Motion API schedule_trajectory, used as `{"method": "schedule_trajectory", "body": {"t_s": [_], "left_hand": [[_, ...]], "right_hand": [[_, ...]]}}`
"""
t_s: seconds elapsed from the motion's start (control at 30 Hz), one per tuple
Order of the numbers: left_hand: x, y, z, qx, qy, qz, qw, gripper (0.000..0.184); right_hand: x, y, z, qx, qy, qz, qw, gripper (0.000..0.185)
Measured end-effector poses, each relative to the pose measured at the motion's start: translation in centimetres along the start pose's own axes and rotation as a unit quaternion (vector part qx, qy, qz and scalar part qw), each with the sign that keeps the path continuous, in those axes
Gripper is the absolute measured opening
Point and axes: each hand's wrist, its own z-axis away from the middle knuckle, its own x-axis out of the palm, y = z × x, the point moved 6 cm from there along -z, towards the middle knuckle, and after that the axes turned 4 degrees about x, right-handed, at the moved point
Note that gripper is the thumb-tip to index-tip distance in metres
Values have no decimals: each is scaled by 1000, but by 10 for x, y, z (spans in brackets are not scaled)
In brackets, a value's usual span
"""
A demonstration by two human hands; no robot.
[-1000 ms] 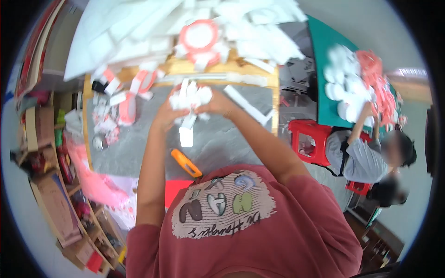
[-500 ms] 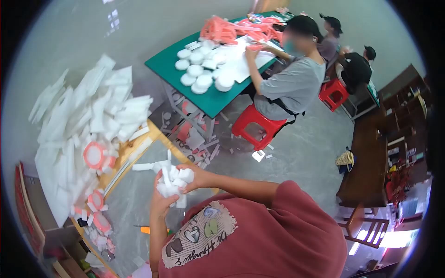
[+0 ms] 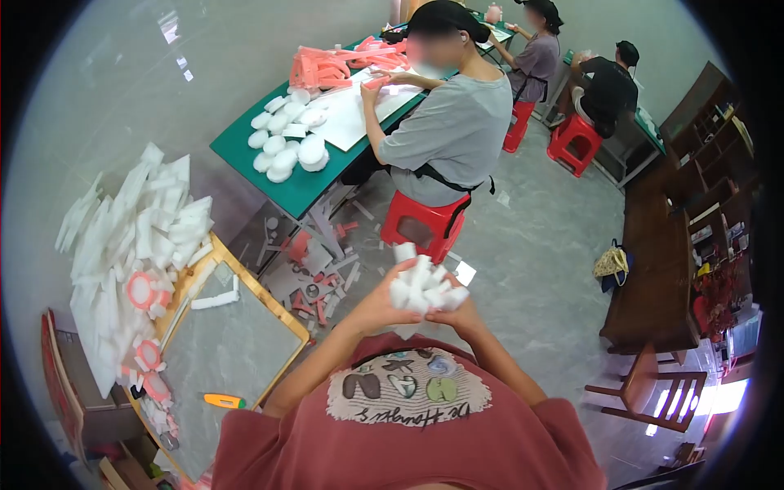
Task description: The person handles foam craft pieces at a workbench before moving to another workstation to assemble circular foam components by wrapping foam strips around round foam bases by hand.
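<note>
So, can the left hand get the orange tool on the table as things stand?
Probably not yet: the left hand is occupied holding white pieces, though the orange tool lies uncovered.

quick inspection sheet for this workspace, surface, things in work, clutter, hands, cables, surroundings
Surface: grey tabletop with wooden border; orange tool and white strip lying on it.
Job's things: cluster of white pieces, held away from the tabletop.
Clutter: heap of white strips beyond the border; pink scraps on the floor near the green table.
Hands: left hand and right hand both grip the cluster.
Cables: nothing seen.
Surroundings: co-worker in grey shirt on a red stool at the green table; two more people farther back.
</note>
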Motion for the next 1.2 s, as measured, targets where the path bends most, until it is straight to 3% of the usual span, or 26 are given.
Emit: {"method": "schedule_trajectory", "body": {"t_s": [0.13,0.23,0.53,0.77,0.93,1.07,1.2], "left_hand": [[44,-20,-43,-45,-74,12,996,95],[61,-30,-74,-42,-128,-65,989,95],[98,-57,-185,-77,-180,-42,980,96],[123,-52,-308,-84,-221,-3,972,98],[160,-51,-408,-53,-302,-21,952,98],[199,-68,-467,-21,-367,-115,923,97],[234,-91,-524,-42,-386,-50,920,95]], "right_hand": [[-53,-8,31,-11,83,-32,996,80],[-75,-15,35,-36,120,-73,989,76],[-169,-44,13,-65,185,-102,975,62],[-269,-87,-43,-80,212,-86,970,71],[-338,-128,-66,-111,263,-63,956,71],[-395,-133,-59,-122,339,-114,926,76],[-459,-147,-66,-143,357,-138,913,77]]}}
